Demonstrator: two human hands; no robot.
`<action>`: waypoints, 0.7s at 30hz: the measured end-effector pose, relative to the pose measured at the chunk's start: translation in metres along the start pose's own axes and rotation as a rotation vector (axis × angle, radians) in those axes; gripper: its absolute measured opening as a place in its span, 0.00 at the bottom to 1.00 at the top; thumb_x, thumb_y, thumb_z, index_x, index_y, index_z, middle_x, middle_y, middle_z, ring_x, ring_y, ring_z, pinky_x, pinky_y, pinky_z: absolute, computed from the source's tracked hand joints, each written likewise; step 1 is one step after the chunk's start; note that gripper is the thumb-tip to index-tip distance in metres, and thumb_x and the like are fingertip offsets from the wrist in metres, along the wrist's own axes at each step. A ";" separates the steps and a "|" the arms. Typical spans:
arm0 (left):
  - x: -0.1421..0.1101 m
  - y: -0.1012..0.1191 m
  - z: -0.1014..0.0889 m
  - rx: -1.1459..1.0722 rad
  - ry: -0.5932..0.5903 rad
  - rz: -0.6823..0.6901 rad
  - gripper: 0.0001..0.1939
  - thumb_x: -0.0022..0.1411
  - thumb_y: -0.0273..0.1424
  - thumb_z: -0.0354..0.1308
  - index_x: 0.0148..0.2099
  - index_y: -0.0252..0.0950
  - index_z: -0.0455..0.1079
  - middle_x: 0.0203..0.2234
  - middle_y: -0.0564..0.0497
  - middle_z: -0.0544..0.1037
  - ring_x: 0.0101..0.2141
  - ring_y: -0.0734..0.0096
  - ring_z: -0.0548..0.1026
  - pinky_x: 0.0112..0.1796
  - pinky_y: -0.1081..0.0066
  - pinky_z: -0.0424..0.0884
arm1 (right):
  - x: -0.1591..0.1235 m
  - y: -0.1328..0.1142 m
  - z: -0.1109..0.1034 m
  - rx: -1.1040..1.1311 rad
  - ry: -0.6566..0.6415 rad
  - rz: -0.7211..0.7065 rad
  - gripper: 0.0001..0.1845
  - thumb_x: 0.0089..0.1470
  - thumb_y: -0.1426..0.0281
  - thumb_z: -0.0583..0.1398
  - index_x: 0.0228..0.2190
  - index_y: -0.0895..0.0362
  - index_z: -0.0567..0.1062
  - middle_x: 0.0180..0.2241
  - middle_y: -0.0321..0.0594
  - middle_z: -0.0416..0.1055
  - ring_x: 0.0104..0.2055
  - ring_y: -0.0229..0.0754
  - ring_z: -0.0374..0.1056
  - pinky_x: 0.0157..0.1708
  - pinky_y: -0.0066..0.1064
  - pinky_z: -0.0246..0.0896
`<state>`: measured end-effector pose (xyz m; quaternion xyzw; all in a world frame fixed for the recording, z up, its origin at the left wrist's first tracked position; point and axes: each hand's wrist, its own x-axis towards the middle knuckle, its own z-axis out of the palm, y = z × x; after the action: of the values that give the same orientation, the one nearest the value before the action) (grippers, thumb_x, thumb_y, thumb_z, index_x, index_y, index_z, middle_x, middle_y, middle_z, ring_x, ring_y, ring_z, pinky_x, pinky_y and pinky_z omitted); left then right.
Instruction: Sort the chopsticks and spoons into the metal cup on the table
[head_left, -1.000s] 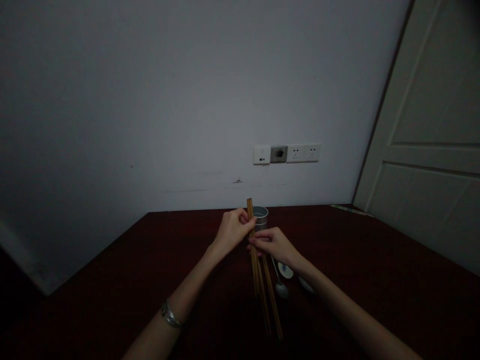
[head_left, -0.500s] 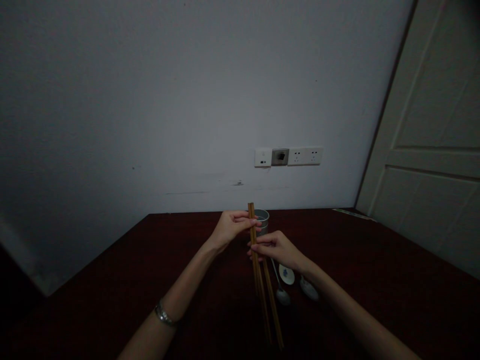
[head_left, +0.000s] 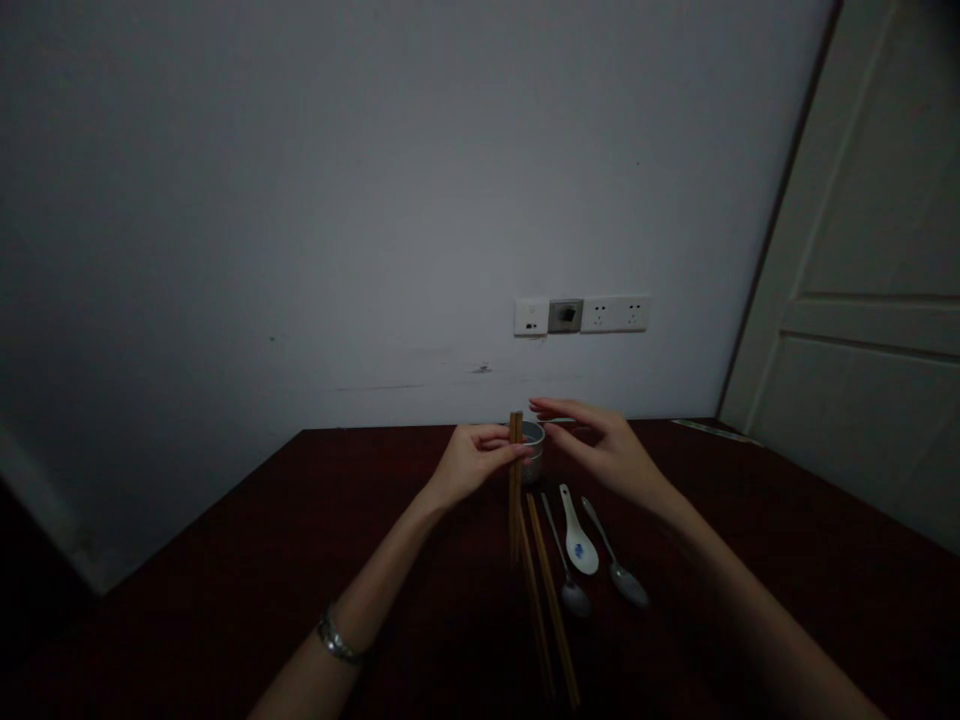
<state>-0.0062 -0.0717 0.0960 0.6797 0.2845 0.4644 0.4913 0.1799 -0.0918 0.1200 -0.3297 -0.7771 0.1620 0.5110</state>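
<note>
My left hand is closed around a pair of wooden chopsticks, held upright in front of a grey metal cup. My right hand has its fingers apart and holds nothing; its fingertips are beside the cup's rim. More wooden chopsticks lie on the table below my hands. To their right are a long-handled metal spoon, a white ceramic spoon with a blue mark, and another metal spoon.
The dark red table meets a pale wall at its back edge. Switches and sockets are fixed low on that wall. A panelled door stands on the right. A flat strip lies at the table's back right.
My right hand has let go of the chopsticks and moved up and right to the cup, uncovering the spoons. My left hand has shifted slightly right, still holding the chopsticks, now more upright.
</note>
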 end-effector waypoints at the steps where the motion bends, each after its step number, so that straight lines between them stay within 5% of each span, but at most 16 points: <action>1: 0.000 -0.001 0.000 -0.002 0.000 0.003 0.14 0.49 0.33 0.61 0.39 0.30 0.73 0.32 0.43 0.78 0.32 0.67 0.76 0.39 0.65 0.70 | 0.000 -0.001 0.002 -0.035 -0.010 -0.050 0.18 0.50 0.71 0.55 0.44 0.50 0.72 0.45 0.40 0.70 0.46 0.42 0.66 0.46 0.39 0.61; 5: 0.002 -0.006 0.001 0.006 -0.019 0.017 0.14 0.49 0.33 0.61 0.38 0.30 0.73 0.31 0.44 0.78 0.32 0.67 0.76 0.39 0.64 0.70 | 0.001 0.000 0.009 -0.114 -0.053 -0.145 0.20 0.50 0.76 0.54 0.45 0.50 0.71 0.47 0.39 0.68 0.49 0.41 0.63 0.49 0.40 0.58; 21: 0.002 -0.008 0.004 0.002 -0.032 0.009 0.14 0.49 0.33 0.62 0.37 0.29 0.73 0.31 0.44 0.78 0.32 0.66 0.76 0.39 0.65 0.70 | 0.000 0.005 0.009 -0.108 -0.084 -0.119 0.22 0.48 0.79 0.52 0.44 0.50 0.72 0.46 0.40 0.69 0.48 0.40 0.64 0.47 0.39 0.60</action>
<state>-0.0016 -0.0688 0.0893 0.6888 0.2741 0.4556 0.4929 0.1734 -0.0876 0.1133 -0.3029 -0.8237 0.1031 0.4681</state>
